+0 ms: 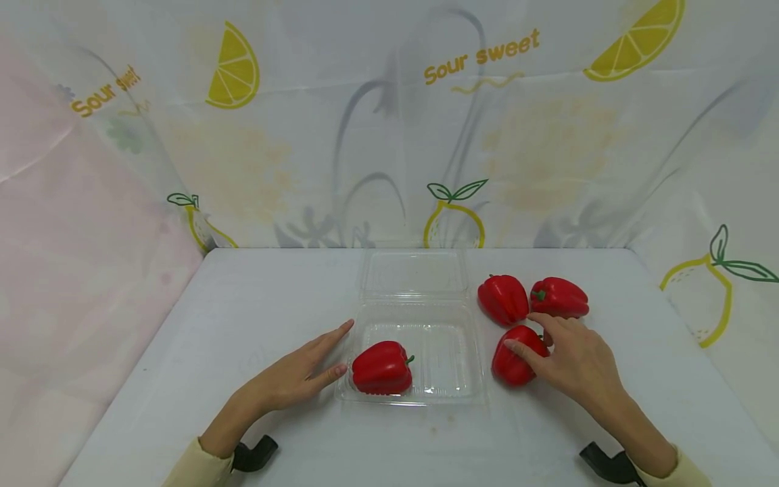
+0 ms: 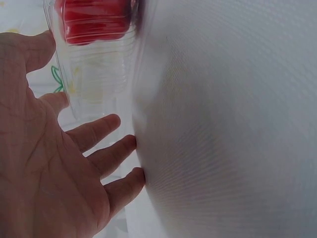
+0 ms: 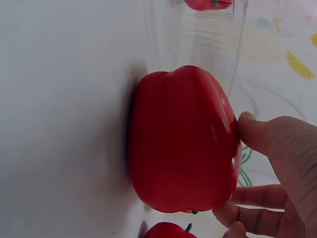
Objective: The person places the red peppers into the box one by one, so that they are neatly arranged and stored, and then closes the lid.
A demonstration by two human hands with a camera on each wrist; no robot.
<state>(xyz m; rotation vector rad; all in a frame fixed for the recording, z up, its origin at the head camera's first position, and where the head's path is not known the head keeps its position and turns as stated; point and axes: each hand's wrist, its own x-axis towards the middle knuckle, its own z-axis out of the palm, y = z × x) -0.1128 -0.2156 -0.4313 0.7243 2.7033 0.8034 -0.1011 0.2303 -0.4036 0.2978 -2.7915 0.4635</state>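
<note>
A red bell pepper [image 1: 382,368] lies in the left part of a clear plastic clamshell container [image 1: 447,358], whose lid [image 1: 415,273] is folded back. My left hand [image 1: 298,373] is at the container's left side, fingers spread and thumb by its rim; nothing is in its grasp. To the right of the container, my right hand [image 1: 575,355] grips another red bell pepper [image 3: 183,141] between thumb and fingers. That pepper is on the table or just over it; I cannot tell which. Some fingertips are hidden behind it in the right wrist view.
Behind the right hand are two more red bell peppers, one on the left [image 1: 503,299] and one on the right [image 1: 559,297]. A white cloth covers the table [image 1: 243,304]. A lemon-printed curtain [image 1: 389,135] hangs at the back. Black wrist straps or mounts [image 1: 255,453] sit by the sleeves.
</note>
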